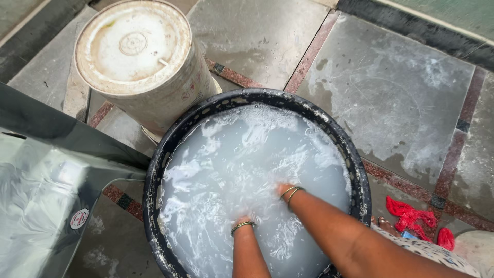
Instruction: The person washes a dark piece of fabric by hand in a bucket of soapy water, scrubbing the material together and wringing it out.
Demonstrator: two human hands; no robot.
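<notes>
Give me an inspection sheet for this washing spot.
Surface: wet stone floor, soapy streaks.
Job's things: black tub full of cloudy, foamy water.
Clutter: red cloth on the floor right of the tub.
Hands: left hand and right hand sunk in the water to the bangled wrists; grip hidden.
Cables: nothing seen.
Surroundings: lidded white bucket behind the tub; dark plastic chair at left.

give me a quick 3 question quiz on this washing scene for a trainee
1. True or false: both hands are under the cloudy water in the black tub.
2. What stands just behind the tub? A) upturned pale bucket B) metal kettle C) wooden stool
3. What colour is the cloth on the floor to the right?

Key: 1 true, left hand and right hand are sunk to the bangled wrists; 2 A; 3 red.
</notes>
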